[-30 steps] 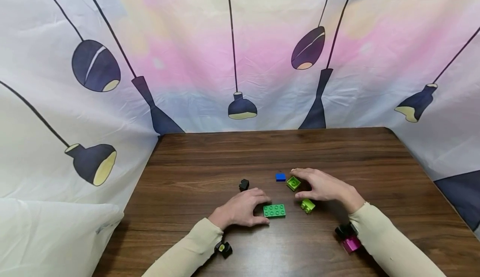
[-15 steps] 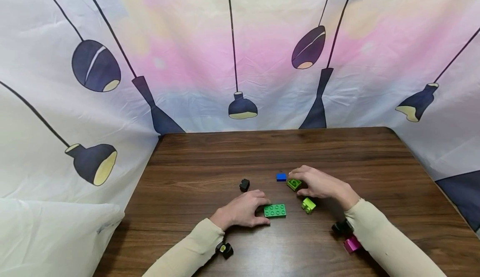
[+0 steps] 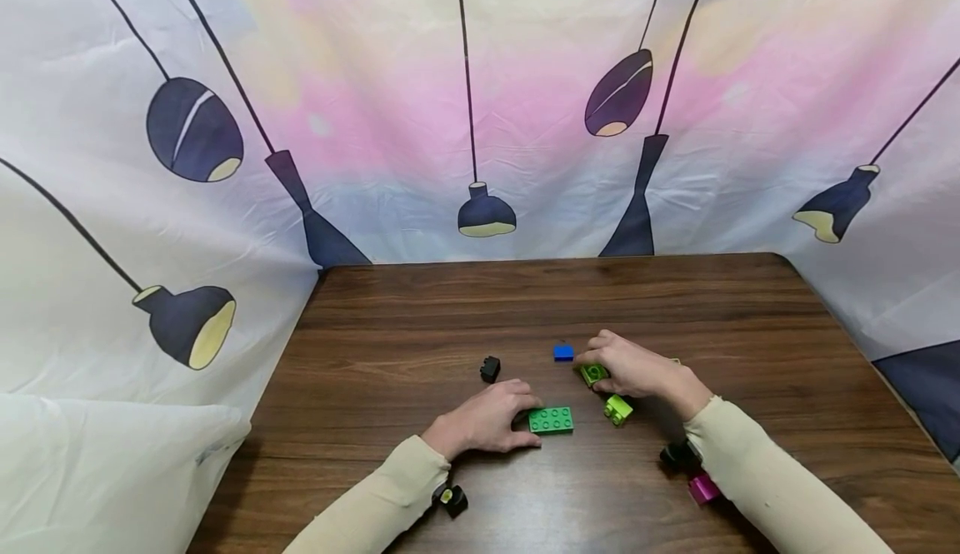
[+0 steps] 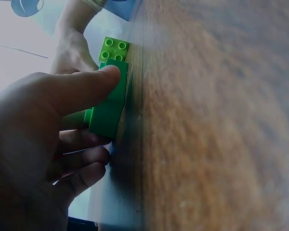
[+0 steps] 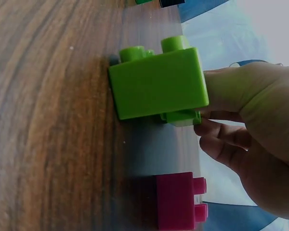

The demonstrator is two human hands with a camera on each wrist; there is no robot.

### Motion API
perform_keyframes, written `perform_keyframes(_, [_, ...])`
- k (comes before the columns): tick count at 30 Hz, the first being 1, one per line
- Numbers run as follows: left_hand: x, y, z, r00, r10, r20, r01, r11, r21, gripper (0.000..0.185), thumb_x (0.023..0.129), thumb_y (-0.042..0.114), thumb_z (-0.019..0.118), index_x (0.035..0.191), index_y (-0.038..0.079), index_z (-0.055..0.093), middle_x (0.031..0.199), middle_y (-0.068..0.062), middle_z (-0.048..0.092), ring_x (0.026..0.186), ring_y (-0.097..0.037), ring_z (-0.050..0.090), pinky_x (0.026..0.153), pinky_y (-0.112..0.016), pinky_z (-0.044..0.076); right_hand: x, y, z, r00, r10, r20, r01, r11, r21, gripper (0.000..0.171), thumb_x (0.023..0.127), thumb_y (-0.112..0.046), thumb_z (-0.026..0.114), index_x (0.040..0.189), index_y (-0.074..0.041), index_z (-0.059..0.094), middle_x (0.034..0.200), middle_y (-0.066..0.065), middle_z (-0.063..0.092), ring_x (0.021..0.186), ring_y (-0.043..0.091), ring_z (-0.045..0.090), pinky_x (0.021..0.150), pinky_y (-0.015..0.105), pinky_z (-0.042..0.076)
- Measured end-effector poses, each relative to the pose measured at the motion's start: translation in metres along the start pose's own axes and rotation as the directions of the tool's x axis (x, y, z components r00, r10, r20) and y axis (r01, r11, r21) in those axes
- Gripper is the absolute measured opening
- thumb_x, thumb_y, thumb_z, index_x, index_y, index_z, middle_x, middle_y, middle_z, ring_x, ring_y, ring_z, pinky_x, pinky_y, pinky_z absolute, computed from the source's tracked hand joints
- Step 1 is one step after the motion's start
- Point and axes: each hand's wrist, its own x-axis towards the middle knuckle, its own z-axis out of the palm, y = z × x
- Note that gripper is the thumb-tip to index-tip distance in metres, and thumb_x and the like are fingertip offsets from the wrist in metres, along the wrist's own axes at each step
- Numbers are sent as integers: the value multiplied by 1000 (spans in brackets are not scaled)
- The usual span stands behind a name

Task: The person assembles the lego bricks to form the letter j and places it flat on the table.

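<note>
Left hand (image 3: 482, 417) pinches the green brick (image 3: 551, 421) at lower centre, guessing that's to steady it; right hand (image 3: 636, 367) pinches a lime brick (image 3: 593, 374) slightly up and right, probably for finer control.

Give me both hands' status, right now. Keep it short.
Left hand: closed, holding the green block.
Right hand: closed, holding the farther lime block, the one near the blue block.
</note>
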Motion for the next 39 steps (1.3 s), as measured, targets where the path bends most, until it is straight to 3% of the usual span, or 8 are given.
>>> perform_keyframes(7, [0,0,-1,1000,-2,-2,2,1000,-2,44,79,48,64,109,16,63,99,8,58,91,-4,53,81,-18,44,0,2,-2,999,-5,-32,6,1000,21,36,76,-26,74,110,-19,65,101,-7,60,92,11,47,76,31,44])
perform_keyframes(14, [-1,1,2,1000,-3,-5,3,1000,-9,42,80,48,63,108,16,64,97,8,57,89,-3,53,79,-18,44,-1,-3,-5,998,57,-8,-56,995,83,33,78,-24,72,109,-18,63,104,-6,58,99,14,51,81,34,46])
perform_keyframes(23, [0,1,1,1000,-1,-21,0,1000,-13,41,79,47,64,106,16,64,95,9,57,87,-2,52,77,-16,45,-1,-2,-3,994,110,-16,-107,985,133,32,79,-23,69,108,-17,61,99,-8,54,78,10,51,67,24,44])
perform_keyframes(32, [-1,2,2,1000,-13,-13,13,1000,-12,40,79,46,65,105,16,64,92,9,55,83,-1,50,75,-16,44,-1,-1,-3,991,126,50,-132,980,146,33,80,-25,68,112,-17,62,97,-8,51,71,9,48,60,21,41])
perform_keyframes(39, [0,2,2,1000,-12,-18,12,1000,-8,38,79,45,66,104,16,65,89,9,54,79,0,47,72,-15,43,0,1,-1,989,136,50,-142,980,142,34,79,-26,69,112,-19,63,93,-11,50,70,6,47,59,20,41])
